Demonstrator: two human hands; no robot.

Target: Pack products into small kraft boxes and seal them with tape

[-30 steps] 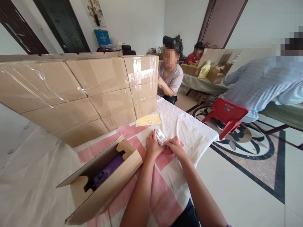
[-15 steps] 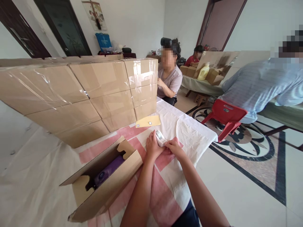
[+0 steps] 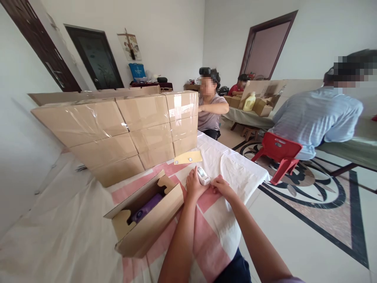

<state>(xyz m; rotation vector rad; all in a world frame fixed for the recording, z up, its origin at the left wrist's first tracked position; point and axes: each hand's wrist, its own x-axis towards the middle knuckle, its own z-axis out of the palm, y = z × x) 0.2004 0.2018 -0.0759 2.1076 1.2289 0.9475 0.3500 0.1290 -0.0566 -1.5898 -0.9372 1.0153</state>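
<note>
My left hand (image 3: 194, 184) is wrapped round a small white tape dispenser (image 3: 203, 176) just above the cloth-covered table. Close by on its right, my right hand (image 3: 221, 186) has its fingers pinched together near the dispenser's lower end. Whatever lies between those fingertips is too small to make out. Beyond the hands, a yellow sheet (image 3: 194, 157) bearing two small pale squares lies on the cloth. To the left of my forearm stands an open cardboard box (image 3: 156, 220) with a purple object (image 3: 147, 207) inside, partly hidden by the box walls.
Stacked, taped cartons (image 3: 150, 137) form a wall across the table's far left side. A person (image 3: 212, 106) sits beyond it. On the right, another person in a striped shirt sits on a red chair (image 3: 281, 147). The white tablecloth (image 3: 250, 167) hangs over the table's right edge.
The view has tilted up and shifted, so everything sits differently in the picture. My right hand has drawn slightly away from the tape dispenser, which stays in my left hand.
</note>
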